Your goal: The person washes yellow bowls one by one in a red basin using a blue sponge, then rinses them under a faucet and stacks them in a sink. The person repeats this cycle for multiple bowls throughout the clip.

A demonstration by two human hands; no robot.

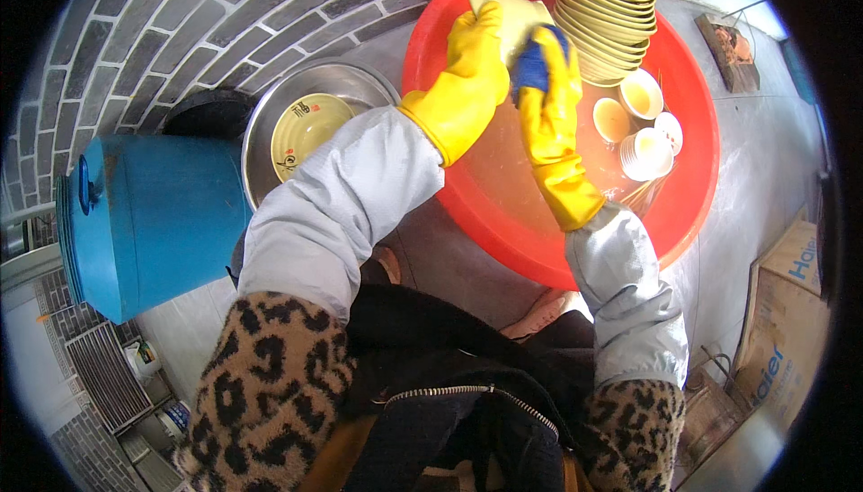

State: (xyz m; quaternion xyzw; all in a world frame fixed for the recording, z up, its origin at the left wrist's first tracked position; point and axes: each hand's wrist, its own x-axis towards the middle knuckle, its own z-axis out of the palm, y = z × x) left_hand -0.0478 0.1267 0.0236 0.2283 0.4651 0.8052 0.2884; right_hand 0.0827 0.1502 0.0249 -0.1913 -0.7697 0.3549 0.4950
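My left hand (475, 64), in a yellow rubber glove, grips a pale yellow bowl (516, 13) that is tilted up on its side. Pressed against that bowl is a blue scrubbing cloth or pad (534, 67), held in my right hand (554, 98), also gloved in yellow. Both hands are over a large red plastic basin (485, 239) with cloudy water in it. Just right of my hands rises a tall stack of yellow bowls (605, 27). Small white cups (646, 155) and thin sticks (640, 195) lie in the basin, and some cups hold liquid.
To the left, a stainless steel basin (259, 131) holds a yellow bowl (313, 128) with printed characters. Beside it stands a blue plastic barrel (162, 216). A grey brick wall (270, 13) runs behind. Haier cardboard boxes (775, 337) and a brick-like block (731, 50) are at the right.
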